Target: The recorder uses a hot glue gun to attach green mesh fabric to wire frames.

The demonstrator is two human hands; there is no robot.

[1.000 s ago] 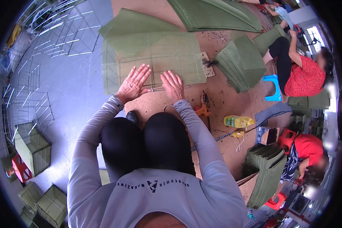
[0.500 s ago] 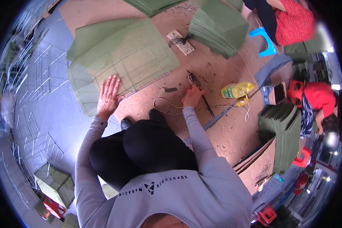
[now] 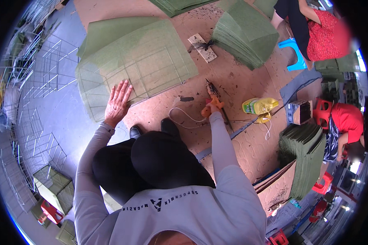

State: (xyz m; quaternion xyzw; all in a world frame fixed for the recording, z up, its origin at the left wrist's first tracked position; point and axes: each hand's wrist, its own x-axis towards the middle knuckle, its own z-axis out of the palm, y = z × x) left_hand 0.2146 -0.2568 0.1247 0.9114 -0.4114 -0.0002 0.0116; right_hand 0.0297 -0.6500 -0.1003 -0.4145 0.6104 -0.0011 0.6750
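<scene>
On the brown floor mat: L hand flat on mesh, R hand gripping a tool.

Person crouched, both arms stretched fwd in grey sleeves. Left hand (image 3: 117, 103) lies palm-down, fingers spread and released, pressing the near edge of the green fabric sheet w/ a wire grid frame under it (image 3: 137, 67); arm nearly straight, angled to the left. Right hand (image 3: 210, 109) is clenched round the orange-handled hand tool (image 3: 213, 97), its dark tip pointing away; forearm runs straight up from the shoulder. White cord (image 3: 184, 120) loops on the brown floor mat (image 3: 237, 83) just beside that hand. Yellow plastic bottle (image 3: 259, 106) lies near, to the right. Stack of green fabric sheets (image 3: 245, 34) sits further off; another person in a red top (image 3: 325, 34) sits beyond it.
</scene>
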